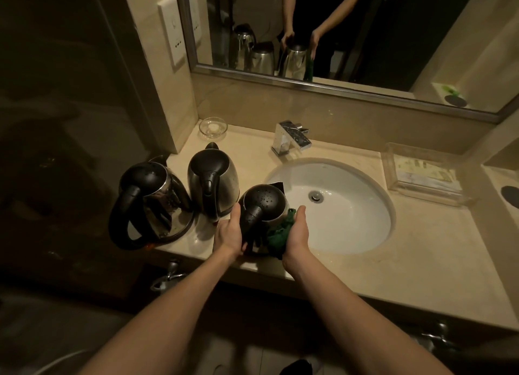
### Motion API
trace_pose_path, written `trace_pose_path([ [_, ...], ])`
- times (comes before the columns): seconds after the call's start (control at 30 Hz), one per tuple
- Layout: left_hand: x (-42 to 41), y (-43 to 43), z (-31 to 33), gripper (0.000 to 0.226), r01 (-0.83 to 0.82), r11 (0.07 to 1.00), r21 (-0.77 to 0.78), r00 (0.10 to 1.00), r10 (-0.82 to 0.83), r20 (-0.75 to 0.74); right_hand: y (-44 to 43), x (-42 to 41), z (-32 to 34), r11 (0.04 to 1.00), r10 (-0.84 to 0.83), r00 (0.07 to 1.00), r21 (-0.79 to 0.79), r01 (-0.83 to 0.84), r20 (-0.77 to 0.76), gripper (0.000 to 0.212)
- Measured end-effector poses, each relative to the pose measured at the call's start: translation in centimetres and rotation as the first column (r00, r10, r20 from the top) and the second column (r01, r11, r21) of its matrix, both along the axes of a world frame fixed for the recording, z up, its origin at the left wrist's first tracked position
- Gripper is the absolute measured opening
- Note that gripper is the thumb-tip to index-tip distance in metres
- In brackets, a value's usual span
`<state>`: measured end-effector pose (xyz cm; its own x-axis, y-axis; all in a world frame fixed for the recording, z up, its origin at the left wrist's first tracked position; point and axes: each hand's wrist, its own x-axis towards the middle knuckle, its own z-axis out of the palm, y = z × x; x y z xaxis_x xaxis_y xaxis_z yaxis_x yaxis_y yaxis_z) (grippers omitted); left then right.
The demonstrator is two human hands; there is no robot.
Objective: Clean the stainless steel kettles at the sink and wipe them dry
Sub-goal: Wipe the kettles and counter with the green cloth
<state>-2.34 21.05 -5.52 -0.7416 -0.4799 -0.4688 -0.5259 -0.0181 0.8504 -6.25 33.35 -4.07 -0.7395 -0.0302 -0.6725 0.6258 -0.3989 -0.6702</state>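
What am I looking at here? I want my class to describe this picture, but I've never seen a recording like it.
There is no machine. A person wears a camera on the head, so the single picture looks down at their own arms. The left hand steadies a stainless steel kettle at the edge of the white sink; the right hand presses a green cloth against its side. Two more kettles stand on the beige counter to the left. Behind are a faucet, a glass dish, a clear tray and a mirror.
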Motion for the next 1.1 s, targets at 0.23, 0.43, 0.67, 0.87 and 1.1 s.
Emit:
trace_pose_path([
  [0.23, -0.7, 1.3, 1.1, 0.068, -0.185, 0.967, -0.177, 0.983, 0.18, -0.042, -0.1, -0.8, 0.6, 0.982, 0.062, 0.992, 0.184, -0.041, -0.111, 0.056],
  [0.43, -1.7, 2.0, 0.8, 0.073, -0.305, 0.933, -0.188, 0.95, 0.312, 0.005, -0.1, -0.6, -0.4, 0.981, 0.07, 0.998, 0.181, -0.068, -0.006, 0.056],
  [0.67, -1.5, 0.4, -0.1, 0.07, -0.263, 0.932, -0.249, 0.965, 0.259, -0.047, 1.4, -1.6, 0.0, 0.981, 0.16, 0.987, 0.112, -0.158, -0.01, 0.064],
  [0.87, -1.5, -1.5, 0.2, 0.066, -0.147, 0.95, -0.275, 0.987, 0.122, -0.108, 0.8, -1.9, 0.1, 0.944, 0.195, 0.976, 0.289, -0.159, -0.101, 0.062],
  [1.1, -1.6, -1.3, -0.1, 0.067, -0.133, 0.925, -0.355, 0.991, 0.111, -0.08, 1.4, -2.0, -0.7, 0.957, 0.168, 0.984, 0.227, -0.179, 0.066, 0.066],
])
